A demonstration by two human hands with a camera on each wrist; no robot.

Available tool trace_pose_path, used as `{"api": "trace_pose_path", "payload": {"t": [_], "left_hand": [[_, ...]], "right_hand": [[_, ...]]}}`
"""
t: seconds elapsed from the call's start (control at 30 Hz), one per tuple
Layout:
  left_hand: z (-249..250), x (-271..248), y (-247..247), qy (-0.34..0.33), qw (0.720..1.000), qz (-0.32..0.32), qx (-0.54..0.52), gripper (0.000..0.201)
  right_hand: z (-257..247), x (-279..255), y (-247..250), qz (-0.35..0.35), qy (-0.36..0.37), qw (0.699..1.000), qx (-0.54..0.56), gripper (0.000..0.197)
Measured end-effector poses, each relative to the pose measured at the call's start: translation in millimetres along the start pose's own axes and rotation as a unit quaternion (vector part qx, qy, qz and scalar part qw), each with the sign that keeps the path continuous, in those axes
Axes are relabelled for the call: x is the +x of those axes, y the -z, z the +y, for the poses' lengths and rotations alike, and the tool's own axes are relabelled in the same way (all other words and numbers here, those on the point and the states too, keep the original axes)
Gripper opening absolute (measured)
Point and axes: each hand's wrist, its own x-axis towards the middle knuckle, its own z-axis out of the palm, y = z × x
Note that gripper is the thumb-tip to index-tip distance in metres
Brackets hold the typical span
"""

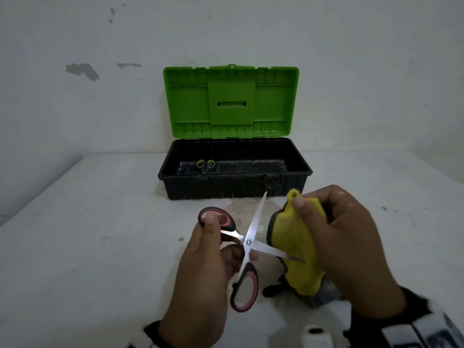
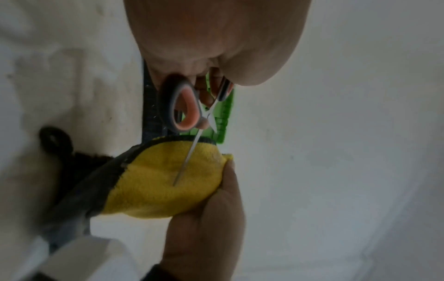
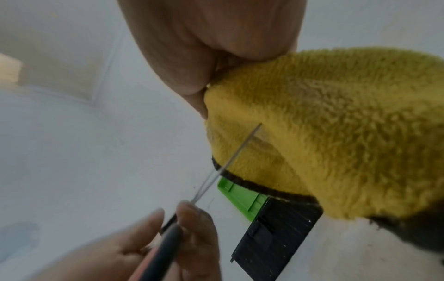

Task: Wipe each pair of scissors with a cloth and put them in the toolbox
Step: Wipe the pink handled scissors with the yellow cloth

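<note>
My left hand (image 1: 213,249) grips a pair of red-and-black-handled scissors (image 1: 247,243) with the blades spread wide apart. One blade points up towards the toolbox; the tip of the other touches the yellow cloth (image 1: 298,249). My right hand (image 1: 346,249) holds that cloth bunched up, thumb on its top edge. The left wrist view shows the scissors (image 2: 190,112) with a blade lying against the cloth (image 2: 168,182). In the right wrist view the cloth (image 3: 336,133) fills the right side. A black toolbox (image 1: 236,187) with its green lid (image 1: 231,101) raised stands behind, with green-handled scissors (image 1: 205,165) inside.
The toolbox stands on a white table (image 1: 88,234) against a white wall. A white roll (image 1: 315,336) stands at the near table edge below my right hand. A dark part of the cloth (image 1: 276,288) hangs down to the table.
</note>
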Motion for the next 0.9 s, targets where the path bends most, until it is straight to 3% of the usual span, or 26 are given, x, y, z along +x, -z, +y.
{"api": "trace_pose_path", "payload": {"t": [0.07, 0.2, 0.37, 0.5, 0.67, 0.8, 0.9], "left_hand": [[2.1, -0.2, -0.1, 0.047, 0.997, -0.004, -0.067, 0.034], [0.5, -1.4, -5.7, 0.042, 0.995, 0.022, -0.092, 0.03], [-2.7, -3.6, -8.9, -0.024, 0.998, 0.057, -0.01, 0.03], [-6.3, -4.1, -9.8, -0.133, 0.98, 0.085, 0.118, 0.024], [-6.7, -10.5, -10.6, -0.226, 0.949, 0.079, 0.207, 0.016], [-3.9, -15.5, -14.1, -0.198, 0.966, 0.051, 0.157, 0.018], [-4.1, -17.1, -14.6, -0.199, 0.966, 0.05, 0.159, 0.017]], "right_hand": [[1.0, -1.6, 4.7, -0.005, -0.008, 1.0, 0.011, 0.011], [-2.7, -10.3, 5.7, -0.053, 0.04, 0.998, -0.018, 0.01], [-13.9, -19.2, 2.5, -0.127, 0.16, 0.977, -0.062, 0.008], [-13.4, -25.3, -9.4, -0.142, 0.223, 0.959, -0.101, 0.009], [-13.2, -33.2, -23.9, -0.081, 0.197, 0.967, -0.139, 0.014], [-10.8, -23.1, -22.5, -0.039, 0.111, 0.987, -0.113, 0.026], [-13.5, -23.8, -20.9, -0.065, 0.079, 0.989, -0.102, 0.027]]}}
